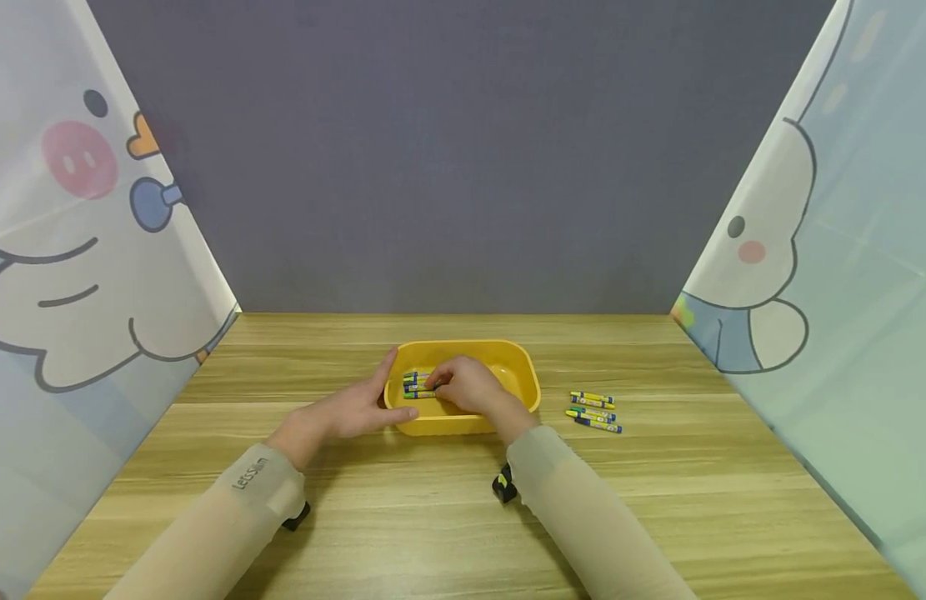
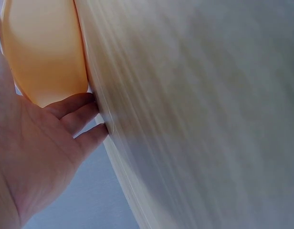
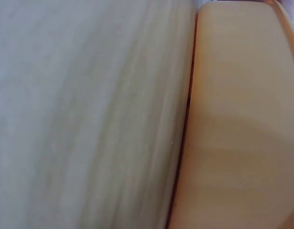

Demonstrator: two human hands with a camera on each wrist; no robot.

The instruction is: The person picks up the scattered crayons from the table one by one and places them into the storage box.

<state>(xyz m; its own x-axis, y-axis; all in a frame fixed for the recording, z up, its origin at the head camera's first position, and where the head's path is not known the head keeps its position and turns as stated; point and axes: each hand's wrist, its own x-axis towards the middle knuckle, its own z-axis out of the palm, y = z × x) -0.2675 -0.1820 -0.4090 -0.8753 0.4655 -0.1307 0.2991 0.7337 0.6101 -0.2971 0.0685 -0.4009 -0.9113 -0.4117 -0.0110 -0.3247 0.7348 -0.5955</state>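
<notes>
A yellow plastic box (image 1: 521,379) stands on the table. My left hand (image 1: 357,408) rests against its left end, fingers straight along the side and thumb lying over the front rim. In the left wrist view, the lower fingers of the left hand (image 2: 51,131) touch the box's outer wall (image 2: 47,47) near the table. Inside the box, my right hand (image 1: 470,387) reaches over the front rim and pinches the right end of a crayon (image 1: 417,395). Other crayons (image 1: 412,380) lie side by side just behind it. The right wrist view shows only the box's outer wall (image 3: 242,105) and tabletop; the fingers are hidden.
Several loose crayons (image 1: 593,412) lie to the right of the box on the wooden table (image 1: 402,517). A grey panel (image 1: 447,158) rises behind the table. Cartoon-printed sheets (image 1: 50,275) stand at both sides.
</notes>
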